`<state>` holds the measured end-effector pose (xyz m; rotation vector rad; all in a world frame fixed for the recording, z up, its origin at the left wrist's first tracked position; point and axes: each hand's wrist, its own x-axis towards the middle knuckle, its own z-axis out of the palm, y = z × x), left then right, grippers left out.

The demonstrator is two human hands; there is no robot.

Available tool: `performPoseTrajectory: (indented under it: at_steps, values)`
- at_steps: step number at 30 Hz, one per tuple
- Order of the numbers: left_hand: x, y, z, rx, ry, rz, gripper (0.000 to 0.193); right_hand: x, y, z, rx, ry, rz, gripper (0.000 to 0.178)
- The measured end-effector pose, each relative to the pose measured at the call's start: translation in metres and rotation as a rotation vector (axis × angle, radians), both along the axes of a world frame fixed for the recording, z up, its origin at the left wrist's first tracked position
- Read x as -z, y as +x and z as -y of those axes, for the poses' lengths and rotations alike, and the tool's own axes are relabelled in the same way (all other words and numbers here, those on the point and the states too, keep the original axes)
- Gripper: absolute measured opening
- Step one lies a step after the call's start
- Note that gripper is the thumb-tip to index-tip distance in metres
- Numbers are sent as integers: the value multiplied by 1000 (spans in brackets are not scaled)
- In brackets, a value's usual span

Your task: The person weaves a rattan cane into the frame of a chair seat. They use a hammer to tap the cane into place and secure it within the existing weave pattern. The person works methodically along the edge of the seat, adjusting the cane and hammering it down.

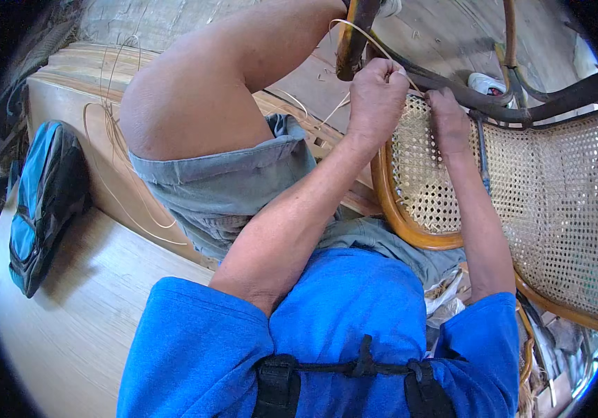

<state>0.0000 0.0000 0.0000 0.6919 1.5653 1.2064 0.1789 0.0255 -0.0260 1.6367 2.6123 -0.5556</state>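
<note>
A thin pale cane strand (pixel 358 28) arcs up and over to my left hand (pixel 380 96), which is closed in a pinch around it. From there the strand runs on toward my right hand (pixel 449 120). That hand is bent over the far edge of a woven cane panel (pixel 428 202), its fingertips closed where the strand meets the rim. An orange-brown curved wooden rim (pixel 391 198) borders the panel on its near and left sides. Beyond both hands passes a dark curved wooden rail (pixel 476 96). What lies under the right fingertips is partly hidden.
A larger woven cane section (pixel 556 188) continues at right. Loose cane strands (pixel 107 129) hang beside my bare knee (pixel 167 118). A blue and black bag (pixel 41 209) lies on a pale wooden surface (pixel 97 313) at left. A white shoe (pixel 485 83) shows at the far right.
</note>
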Motion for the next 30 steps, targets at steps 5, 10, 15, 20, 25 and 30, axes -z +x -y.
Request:
performPoseTrajectory:
  at_steps: [5,10,15,20,25,30]
  values:
    - [0,6,1,-68,-4,64,18,-7,0,5,-8,45,58,12]
    - [2,0,1,-68,-24,-29,19,7,9,-1,-70,40,30,16]
    - [14,-4,2,-84,-42,-57,19,13,16,-9,-75,22,-82,16]
    - [4,-5,0,-99,-65,-33,19,16,23,-12,-76,39,-194,16]
    - [10,-6,0,-93,-64,-87,19,18,18,-7,-145,125,-15,14]
    - [17,-4,1,-96,-67,-26,19,25,20,-8,-298,222,85,7]
